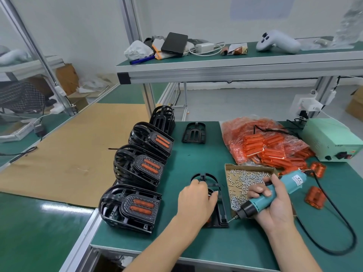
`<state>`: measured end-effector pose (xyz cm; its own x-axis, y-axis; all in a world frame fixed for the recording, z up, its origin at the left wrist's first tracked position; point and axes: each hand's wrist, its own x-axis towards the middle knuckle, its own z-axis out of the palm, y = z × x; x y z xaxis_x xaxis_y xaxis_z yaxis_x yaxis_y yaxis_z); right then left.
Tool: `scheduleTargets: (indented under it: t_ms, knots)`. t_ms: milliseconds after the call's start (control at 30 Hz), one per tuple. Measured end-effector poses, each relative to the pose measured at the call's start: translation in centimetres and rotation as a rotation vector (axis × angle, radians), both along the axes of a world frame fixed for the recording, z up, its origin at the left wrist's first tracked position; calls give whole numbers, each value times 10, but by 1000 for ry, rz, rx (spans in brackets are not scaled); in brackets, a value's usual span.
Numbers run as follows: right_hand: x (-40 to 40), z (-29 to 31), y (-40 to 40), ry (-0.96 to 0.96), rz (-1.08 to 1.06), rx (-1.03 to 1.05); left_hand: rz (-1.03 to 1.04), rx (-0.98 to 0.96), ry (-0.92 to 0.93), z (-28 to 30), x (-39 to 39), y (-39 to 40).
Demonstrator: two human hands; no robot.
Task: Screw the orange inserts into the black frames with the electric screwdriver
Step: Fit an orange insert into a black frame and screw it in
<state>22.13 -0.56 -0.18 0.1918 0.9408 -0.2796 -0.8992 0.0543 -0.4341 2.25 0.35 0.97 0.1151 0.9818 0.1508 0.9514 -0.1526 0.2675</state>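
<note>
A sheet of brown cardboard (pixel 78 154) covers the worktop (pixel 196 242) to the left. Just right of it, along the left edge of the green mat, stand three stacks of finished frames (pixel 135 207) with orange inserts showing in their faces, and behind them, toward the far edge, a stack of bare black frames (pixel 163 118). A single empty frame (pixel 194 132) lies flat near the far edge, a little further right.

Near the middle of the mat, toward the near edge, lies the black frame (pixel 215 203) being worked on. The left hand (pixel 196 201) rests on top of it, fingers bent over its middle and pressing it down; whether an insert sits under the palm cannot be told.

Touching that frame's right side is a shallow cardboard tray (pixel 229 167) scattered with small silver screws (pixel 243 179). Over the tray's near end the right hand (pixel 275 203) has its fingers wrapped tight around the teal electric screwdriver (pixel 261 201), whose bit points down-left at the frame's near right corner. Its black cable (pixel 337 216) loops off toward the right edge.

Beyond the tray, a clear bag of orange inserts (pixel 263 146) spills across the far right part of the mat, with two loose inserts (pixel 314 197) lying right of the screwdriver. At the far right corner sits a pale green power supply box (pixel 332 138).
</note>
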Motion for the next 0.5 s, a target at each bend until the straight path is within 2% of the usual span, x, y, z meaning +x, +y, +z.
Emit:
scheduleTargets:
  t_ms: [267, 400, 500]
  knots:
    - [0, 1, -1, 10, -4, -4, 86, -5, 151, -6, 2, 5]
    - [0, 1, -1, 11, -7, 4, 69, 152, 0, -6, -13, -6]
    - [-1, 0, 0, 5, -3, 7, -110, 220, -175, -11, -30, -13]
